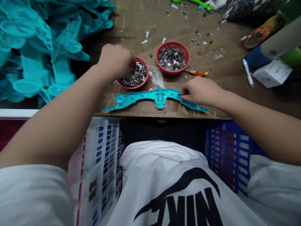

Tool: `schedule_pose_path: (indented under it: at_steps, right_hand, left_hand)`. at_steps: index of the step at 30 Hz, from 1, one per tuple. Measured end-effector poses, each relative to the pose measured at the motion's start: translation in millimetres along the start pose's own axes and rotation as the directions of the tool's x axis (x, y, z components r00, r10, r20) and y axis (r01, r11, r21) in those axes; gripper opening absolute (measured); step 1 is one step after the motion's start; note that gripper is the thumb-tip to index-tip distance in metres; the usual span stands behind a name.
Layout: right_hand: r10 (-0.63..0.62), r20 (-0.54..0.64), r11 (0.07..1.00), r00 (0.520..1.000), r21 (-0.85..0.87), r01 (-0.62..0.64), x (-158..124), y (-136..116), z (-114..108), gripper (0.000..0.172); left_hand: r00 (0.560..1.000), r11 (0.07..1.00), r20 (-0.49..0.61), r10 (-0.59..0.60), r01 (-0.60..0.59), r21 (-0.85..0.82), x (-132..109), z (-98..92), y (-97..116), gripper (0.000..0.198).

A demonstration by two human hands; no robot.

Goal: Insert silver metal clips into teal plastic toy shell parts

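Note:
A long teal plastic part (161, 98), wing-shaped with a ribbed centre, lies at the table's front edge. My right hand (199, 91) rests over its right arm, thumb and fingers pinched together at the surface; anything between the fingertips is too small to make out. My left hand (116, 61) reaches over the left red basket (147, 77), its curled fingers dipping among small metal clips (137, 75). What those fingers hold is hidden. A second red basket (172, 72), also filled with metal clips, stands to the right, behind the teal part.
Teal plastic parts (35, 56) are heaped at the left. A screwdriver (198, 73) lies beside the right basket. Farther right are a white pen (247, 72), a white box (272, 73) and a bottle (258, 34). Crates (101, 169) stand below the table edge; loose clips dot the wood.

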State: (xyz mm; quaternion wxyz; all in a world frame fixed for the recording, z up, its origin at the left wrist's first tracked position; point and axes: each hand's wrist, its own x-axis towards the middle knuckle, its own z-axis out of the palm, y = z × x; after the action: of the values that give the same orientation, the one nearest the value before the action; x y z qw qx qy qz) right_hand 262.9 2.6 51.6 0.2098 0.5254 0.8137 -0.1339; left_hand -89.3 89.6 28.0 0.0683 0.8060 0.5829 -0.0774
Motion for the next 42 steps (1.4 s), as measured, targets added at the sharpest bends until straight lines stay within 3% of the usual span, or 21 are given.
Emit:
schedule_pose_path:
  at_steps: [7,14,23,26,28,30,32,34,36,39,42]
  right_hand:
    - [-0.036,-0.005,0.999,0.999,-0.003,0.036,2.3,4.9,0.3,0.024]
    - [-0.081,-0.027,0.996,0.996,0.04,0.082,5.0,11.5,4.3,0.023]
    - [-0.075,-0.032,0.994,0.997,0.081,0.077,6.4,12.3,4.6,0.013]
    - [-0.083,-0.135,0.982,0.987,0.158,0.104,6.8,12.4,5.2,0.024]
    - [-0.08,-0.271,0.942,0.959,0.294,0.161,3.9,9.0,3.1,0.036]
    - [-0.045,-0.387,0.862,0.921,0.451,0.232,-2.2,2.4,-1.1,0.05]
    - [-0.013,-0.451,0.759,0.892,0.577,0.303,-9.9,-6.0,-6.1,0.061]
    - [-0.005,-0.484,0.67,0.875,0.648,0.363,-17.2,-13.5,-10.3,0.061]
    - [-0.007,-0.496,0.627,0.868,0.674,0.39,-22.4,-18.3,-12.9,0.055]
    - [0.028,-0.479,0.638,0.878,0.685,0.353,-24.7,-19.9,-14.3,0.052]
    - [0.037,-0.449,0.645,0.893,0.693,0.322,-21.3,-18.1,-14.4,0.046]
  left_hand:
    - [1.0,0.985,-0.002,-0.01,0.01,0.174,-9.6,-11.7,20.0,0.067]
    - [0.998,0.995,0.038,-0.055,0.052,0.08,-11.6,-13.9,19.0,0.087]
    - [0.999,0.999,0.018,-0.031,0.03,0.014,-7.7,-9.2,3.3,0.074]
    - [0.998,0.999,-0.056,0.036,-0.037,-0.016,-14.5,-17.4,14.0,0.066]
    - [0.977,0.983,-0.183,0.109,-0.133,-0.126,-20.7,-19.6,29.5,0.061]
    - [0.926,0.889,-0.351,0.141,-0.274,-0.367,-27.7,-16.4,49.8,0.054]
    - [0.882,0.665,-0.457,0.115,-0.41,-0.624,-34.8,-8.9,71.4,0.049]
    - [0.878,0.44,-0.47,0.094,-0.46,-0.771,-41.1,-0.4,90.1,0.046]
    - [0.891,0.303,-0.444,0.098,-0.452,-0.839,-45.6,6.3,103.6,0.039]
    - [0.909,0.155,-0.407,0.092,-0.417,-0.896,-48.5,11.2,113.7,0.036]
    - [0.93,0.14,-0.347,0.119,-0.362,-0.922,-48.7,12.1,115.4,0.039]
